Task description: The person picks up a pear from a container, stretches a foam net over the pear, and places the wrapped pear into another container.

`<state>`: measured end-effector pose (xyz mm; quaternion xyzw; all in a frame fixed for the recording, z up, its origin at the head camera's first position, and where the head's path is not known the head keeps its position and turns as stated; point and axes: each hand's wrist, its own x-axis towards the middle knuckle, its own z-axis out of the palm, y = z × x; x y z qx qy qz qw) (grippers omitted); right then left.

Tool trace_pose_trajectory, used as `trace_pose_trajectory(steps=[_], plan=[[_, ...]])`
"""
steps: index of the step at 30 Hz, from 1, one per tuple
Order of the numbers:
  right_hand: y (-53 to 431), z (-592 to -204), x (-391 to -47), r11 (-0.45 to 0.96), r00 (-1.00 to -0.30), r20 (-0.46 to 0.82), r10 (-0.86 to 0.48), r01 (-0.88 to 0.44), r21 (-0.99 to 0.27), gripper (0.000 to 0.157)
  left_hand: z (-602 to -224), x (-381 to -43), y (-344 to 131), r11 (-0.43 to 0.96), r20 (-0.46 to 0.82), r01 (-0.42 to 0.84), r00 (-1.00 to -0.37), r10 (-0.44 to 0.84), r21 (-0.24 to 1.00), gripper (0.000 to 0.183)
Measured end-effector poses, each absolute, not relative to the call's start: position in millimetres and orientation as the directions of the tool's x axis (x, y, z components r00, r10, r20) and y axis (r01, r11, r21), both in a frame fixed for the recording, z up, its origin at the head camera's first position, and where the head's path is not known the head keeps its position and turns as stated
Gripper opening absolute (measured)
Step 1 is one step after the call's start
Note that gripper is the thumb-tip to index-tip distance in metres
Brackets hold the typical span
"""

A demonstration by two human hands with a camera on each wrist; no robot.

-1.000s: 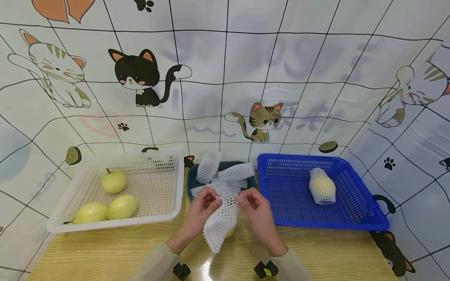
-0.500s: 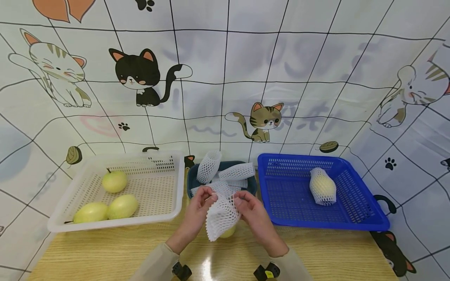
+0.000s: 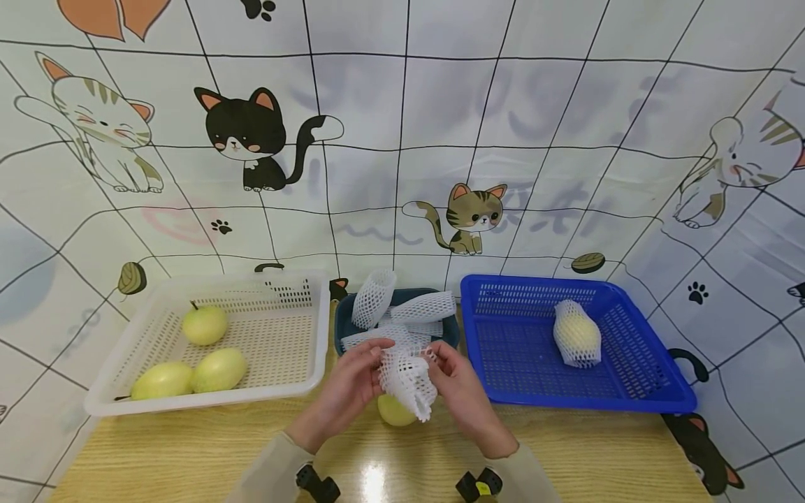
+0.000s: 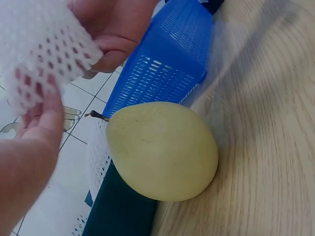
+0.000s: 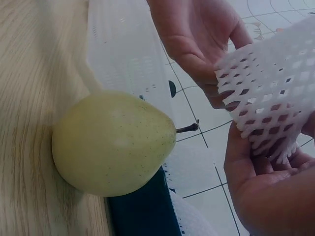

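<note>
A white foam fruit net (image 3: 405, 381) is held up between my two hands, bunched at its near end. My left hand (image 3: 352, 384) holds its left side; in the left wrist view, fingertips show through the mesh. With thumb and fingers, my right hand (image 3: 462, 384) pinches the net's right edge. Beneath the net a bare yellow-green pear (image 4: 162, 152) stands on the table, its stem pointing up. In the head view the net and hands partly cover this pear (image 3: 395, 412). Neither hand touches it.
A white basket (image 3: 314, 377) at left holds three pears (image 3: 219, 370). Behind my hands, a dark teal bin (image 3: 451, 335) contains several foam nets (image 3: 423, 307). At right, a blue basket (image 3: 516, 391) holds one net-wrapped pear (image 3: 577, 335). The wooden table (image 3: 604, 454) runs along the front.
The foam net's loose end has swung right and drawn up, uncovering more of the pear. My left hand has shifted its hold and turned; my right hand stays at the net's edge.
</note>
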<state>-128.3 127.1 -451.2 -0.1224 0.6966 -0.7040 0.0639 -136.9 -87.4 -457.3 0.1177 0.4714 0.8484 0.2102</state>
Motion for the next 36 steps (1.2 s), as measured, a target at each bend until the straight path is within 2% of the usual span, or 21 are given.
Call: trace_pose_trajectory(steps=[3, 5, 9, 12, 16, 24, 29, 36], plan=[[127.7, -451.6, -129.4, -0.06, -0.952, 0.116, -0.284, -0.103, -0.993, 0.022, -456.9, -139.3, -89.9, -0.402, -0.035, -0.29, -0.845, 0.534, 0.869, 0.041], [127.8, -452.2, -129.9, -0.087, -0.944, 0.137, -0.3, -0.116, -0.989, 0.026, -458.2, -140.2, -91.0, -0.357, -0.06, -0.305, -0.827, 0.558, 0.883, 0.042], [127.6, -453.5, -130.1, -0.102, -0.936, 0.148, -0.32, -0.121, -0.987, 0.026, -462.6, -140.2, -92.9, -0.308, -0.097, -0.328, -0.809, 0.58, 0.893, 0.024], [126.2, -454.0, -129.8, -0.07, -0.947, 0.111, -0.3, -0.094, -0.993, 0.026, -464.5, -138.2, -92.8, -0.309, -0.112, -0.334, -0.819, 0.562, 0.89, 0.014], [122.8, -455.5, -128.6, 0.012, -0.975, 0.045, -0.218, -0.049, -0.999, 0.023, -467.2, -133.7, -89.7, -0.345, -0.133, -0.328, -0.865, 0.484, 0.88, 0.011], [113.4, -465.4, -127.0, 0.047, -0.992, -0.024, -0.123, 0.018, -0.999, 0.02, -475.0, -121.9, -73.4, -0.344, -0.176, -0.27, -0.944, 0.281, 0.899, 0.011], [111.3, -474.5, -126.3, 0.056, -0.995, -0.003, -0.095, -0.002, -0.998, 0.018, -482.3, -114.2, -69.8, -0.274, -0.167, -0.211, -0.97, 0.177, 0.938, 0.016], [109.8, -486.4, -129.6, 0.118, -0.997, 0.053, -0.056, -0.06, -0.991, 0.02, -491.6, -111.1, -71.3, -0.206, -0.146, -0.167, -0.983, 0.115, 0.964, 0.017]])
